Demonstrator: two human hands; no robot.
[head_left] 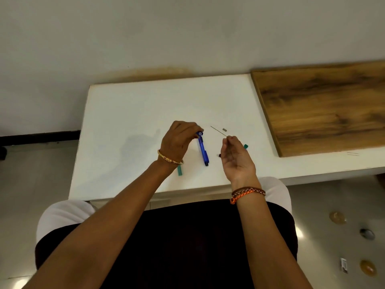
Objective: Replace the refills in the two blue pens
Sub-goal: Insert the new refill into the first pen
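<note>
My left hand grips the open upper end of a blue pen barrel, which hangs tilted above the white table with its dark tip toward me. My right hand pinches a thin refill between thumb and finger; the refill points up and to the left, its tip a short way from the barrel's opening. A teal pen piece lies under my left wrist. Another teal piece shows just behind my right hand.
A small grey part lies on the table beyond the refill, and a small dark part lies by my right palm. A wooden board covers the counter at the right. Small round objects lie on the floor at lower right.
</note>
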